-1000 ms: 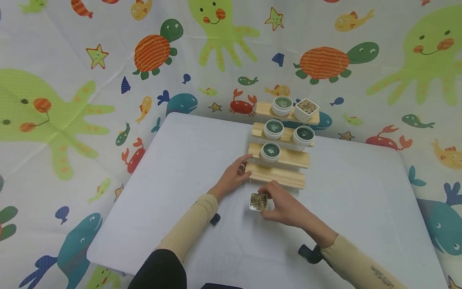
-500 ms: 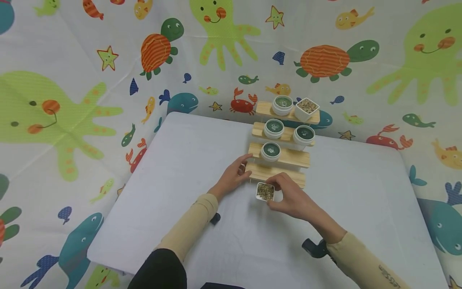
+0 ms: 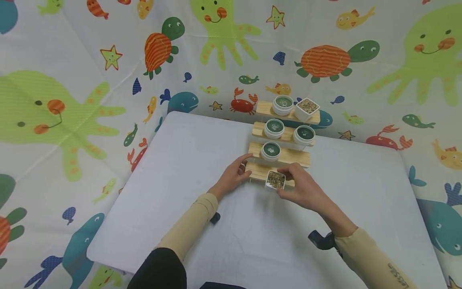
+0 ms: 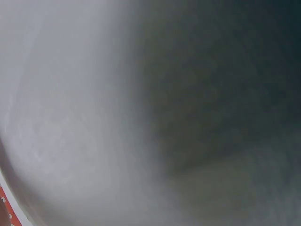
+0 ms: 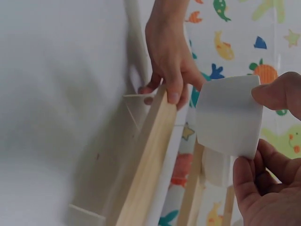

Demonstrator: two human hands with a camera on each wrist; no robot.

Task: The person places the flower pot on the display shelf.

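Note:
My right hand (image 3: 301, 188) pinches a small square white pot (image 5: 229, 115) between thumb and fingers. Brown and tan granular bits fill the pot, seen from above in the head view. It is held over the front edge of the lowest plank (image 3: 257, 171) of a stepped wooden stand; whether it touches the wood cannot be told. At the stand's left end, my left hand (image 3: 232, 179) grips the lowest plank, its thumb and fingers around the plank's end in the right wrist view. The left wrist view is a blur of white and dark.
Three round white pots with green tops stand on the left of the upper planks, one of them a green-topped pot (image 3: 271, 151). A similar pot (image 3: 304, 134) and a square pot of bits (image 3: 307, 109) stand on the right. White cloth (image 3: 173, 172) covers the table.
My right hand has carried the square pot away from me and to the right, from in front of the stand to over the lowest plank's edge. The left hand has stayed in place.

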